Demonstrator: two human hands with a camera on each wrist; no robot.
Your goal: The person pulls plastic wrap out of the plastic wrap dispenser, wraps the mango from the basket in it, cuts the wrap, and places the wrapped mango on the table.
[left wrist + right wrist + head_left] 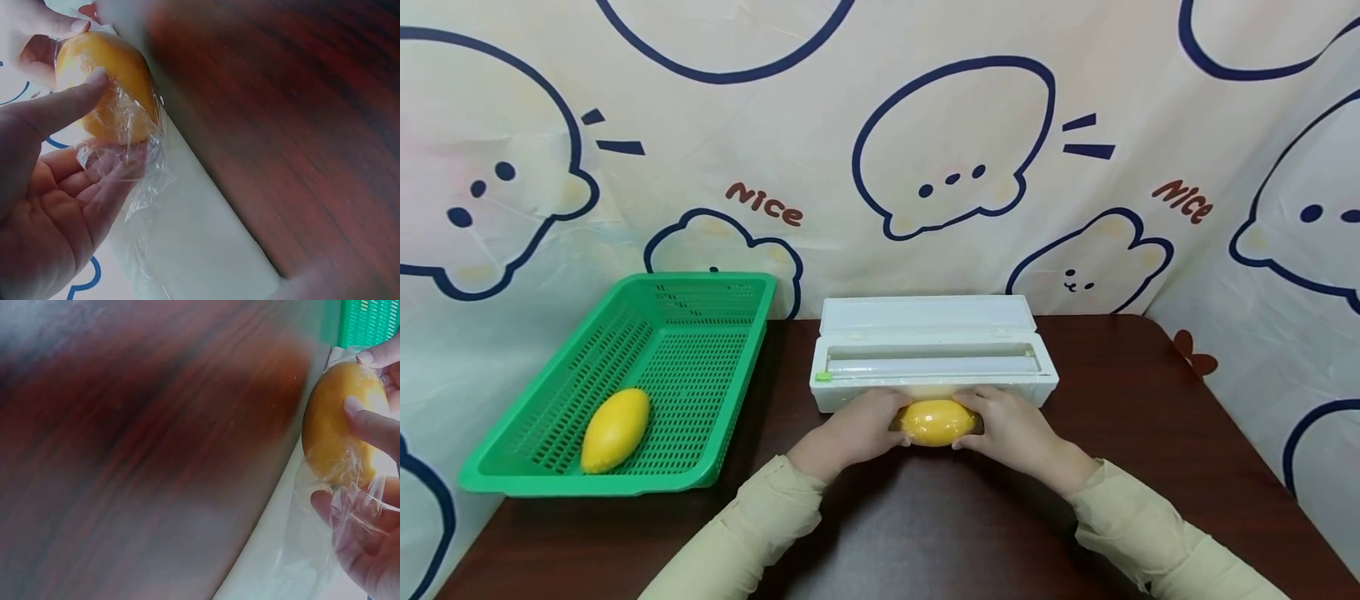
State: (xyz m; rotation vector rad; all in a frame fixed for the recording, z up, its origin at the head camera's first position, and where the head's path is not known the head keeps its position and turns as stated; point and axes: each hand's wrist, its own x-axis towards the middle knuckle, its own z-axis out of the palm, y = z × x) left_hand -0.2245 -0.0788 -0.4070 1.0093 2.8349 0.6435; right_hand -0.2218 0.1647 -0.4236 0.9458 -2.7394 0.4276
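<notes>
In the head view a yellow lemon (938, 422) is held level between my two hands, in front of the white box. My left hand (859, 427) grips its left end and my right hand (1021, 429) its right end. Clear cling film covers the lemon, shining on its skin. Loose crumpled film (149, 181) gathers at the end by the left palm in the left wrist view. More film (356, 503) bunches beside the right fingers in the right wrist view. The thumbs lie on the lemon's surface.
A white cling film box (934, 392) stands behind the hands, lid raised, a roll inside and a green slider (823, 377) on its front edge. To the left, a green basket (730, 400) holds another lemon (615, 430). A printed cloth (820, 150) hangs behind the dark wooden table (1165, 433).
</notes>
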